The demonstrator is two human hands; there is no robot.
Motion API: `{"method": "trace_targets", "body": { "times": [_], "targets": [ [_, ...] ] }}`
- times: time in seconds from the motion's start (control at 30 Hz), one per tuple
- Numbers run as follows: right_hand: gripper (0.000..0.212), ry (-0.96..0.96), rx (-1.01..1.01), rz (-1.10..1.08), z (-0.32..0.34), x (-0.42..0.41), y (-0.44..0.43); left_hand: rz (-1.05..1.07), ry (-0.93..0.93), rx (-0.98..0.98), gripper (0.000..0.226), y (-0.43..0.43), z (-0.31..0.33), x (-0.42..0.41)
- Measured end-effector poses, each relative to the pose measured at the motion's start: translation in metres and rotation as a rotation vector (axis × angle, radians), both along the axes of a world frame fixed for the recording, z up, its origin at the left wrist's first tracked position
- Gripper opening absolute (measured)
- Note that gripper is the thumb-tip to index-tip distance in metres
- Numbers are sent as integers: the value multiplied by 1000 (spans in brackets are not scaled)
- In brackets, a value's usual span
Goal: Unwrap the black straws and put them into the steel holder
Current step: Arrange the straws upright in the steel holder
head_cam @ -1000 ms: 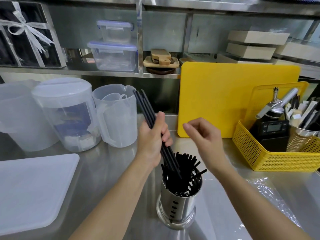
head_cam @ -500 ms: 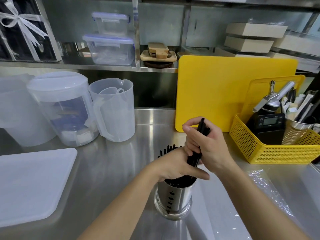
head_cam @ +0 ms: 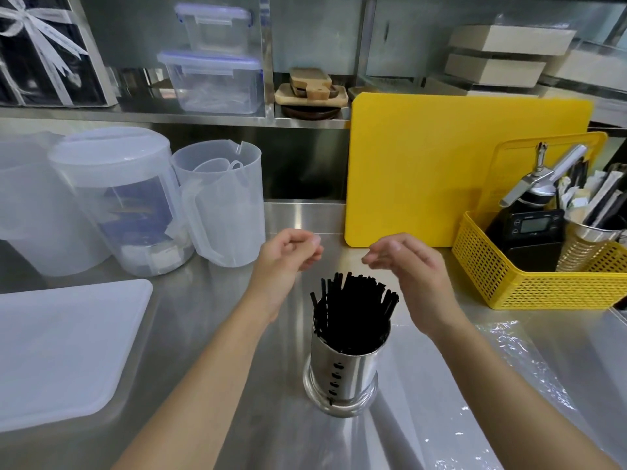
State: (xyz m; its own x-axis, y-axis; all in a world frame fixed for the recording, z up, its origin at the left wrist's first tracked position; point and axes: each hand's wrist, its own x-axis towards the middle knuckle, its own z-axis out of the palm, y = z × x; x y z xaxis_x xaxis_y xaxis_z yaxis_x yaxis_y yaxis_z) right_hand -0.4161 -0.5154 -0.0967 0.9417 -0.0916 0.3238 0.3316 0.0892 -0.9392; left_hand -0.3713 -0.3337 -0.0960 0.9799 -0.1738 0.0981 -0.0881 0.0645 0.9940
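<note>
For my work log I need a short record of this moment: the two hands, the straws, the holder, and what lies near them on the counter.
left hand: raised near the straw tops, fingers loosely curled, holding nothing
right hand: raised near the straw tops, fingers relaxed, holding nothing
black straws: standing in the holder, tops above its rim
steel holder: upright on the counter
clear wrap: on the counter, right of the holder
yellow basket: far right, in front of the yellow cutting board

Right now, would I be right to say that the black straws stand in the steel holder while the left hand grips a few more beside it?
Not quite. The head view shows that the left hand grips nothing: its fingers are loosely curled and empty, and so is the right hand. The black straws do stand in the steel holder.
</note>
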Motion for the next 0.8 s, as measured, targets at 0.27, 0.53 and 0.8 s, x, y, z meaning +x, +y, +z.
{"method": "trace_targets", "body": {
  "times": [0.27,0.53,0.8],
  "targets": [
    [20,47,85,-155,-3,6,-19,-400,164,336,49,1,-37,2],
    [23,140,92,-160,-17,6,-19,-445,169,288,26,-11,-43,2],
    [27,212,79,-187,-31,9,-19,-450,52,316,16,-22,-45,2]
  ]
}}
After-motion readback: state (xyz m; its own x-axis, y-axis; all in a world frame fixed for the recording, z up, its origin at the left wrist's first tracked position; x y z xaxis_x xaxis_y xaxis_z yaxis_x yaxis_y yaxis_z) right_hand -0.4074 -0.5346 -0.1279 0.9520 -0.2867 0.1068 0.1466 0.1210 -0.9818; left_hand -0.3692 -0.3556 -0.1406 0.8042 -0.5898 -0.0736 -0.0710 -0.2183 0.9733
